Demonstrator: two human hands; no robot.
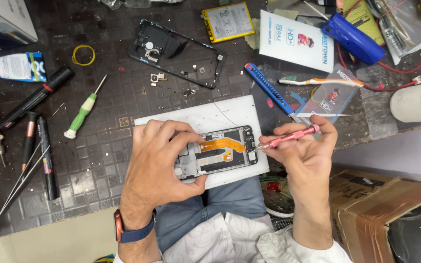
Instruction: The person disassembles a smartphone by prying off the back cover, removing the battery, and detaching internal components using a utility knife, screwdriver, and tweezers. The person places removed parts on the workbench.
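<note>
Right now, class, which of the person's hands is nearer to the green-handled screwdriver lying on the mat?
Left. The left hand lies just right of the green-handled screwdriver, gripping the opened phone; the right hand is beyond the phone, holding a pink screwdriver.

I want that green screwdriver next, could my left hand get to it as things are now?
Probably yes, once it lets go. The left hand is pinning the phone frame on the white pad. The green screwdriver lies to its left on the mat with only bare mat between.
</note>
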